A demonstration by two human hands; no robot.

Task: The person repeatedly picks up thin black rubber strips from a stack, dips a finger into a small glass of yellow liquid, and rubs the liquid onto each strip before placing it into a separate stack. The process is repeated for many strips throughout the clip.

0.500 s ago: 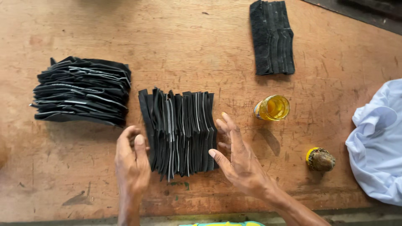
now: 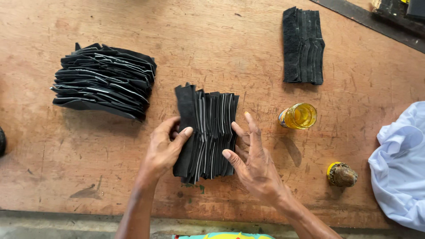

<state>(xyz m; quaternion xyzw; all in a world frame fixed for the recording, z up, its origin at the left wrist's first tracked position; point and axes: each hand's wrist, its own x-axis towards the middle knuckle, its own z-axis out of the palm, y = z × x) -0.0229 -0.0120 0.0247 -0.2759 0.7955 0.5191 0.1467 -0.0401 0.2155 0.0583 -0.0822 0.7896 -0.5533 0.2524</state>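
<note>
I see left hand (image 2: pixel 164 148) pinching outermost black piece of fanned stack (image 2: pixel 207 132), mid-table (image 2: pixel 221 40). Right hand (image 2: pixel 253 163) open, fingers spread, touching stack's right edge. Glass jar (image 2: pixel 298 116) right of stack, holding yellow liquid. Capped lump (image 2: pixel 341 174) nearby.

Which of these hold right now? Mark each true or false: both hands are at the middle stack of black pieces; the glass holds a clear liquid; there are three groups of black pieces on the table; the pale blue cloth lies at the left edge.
1. Both hands are at the middle stack. True: the left hand grips the middle stack, the right hand presses its other side.
2. The glass holds clear liquid. False: it is yellow.
3. Three groups of black pieces lie on the wooden table. True: also the left pile and the far stack.
4. The pale blue cloth lies at the left edge. False: right edge.
</note>
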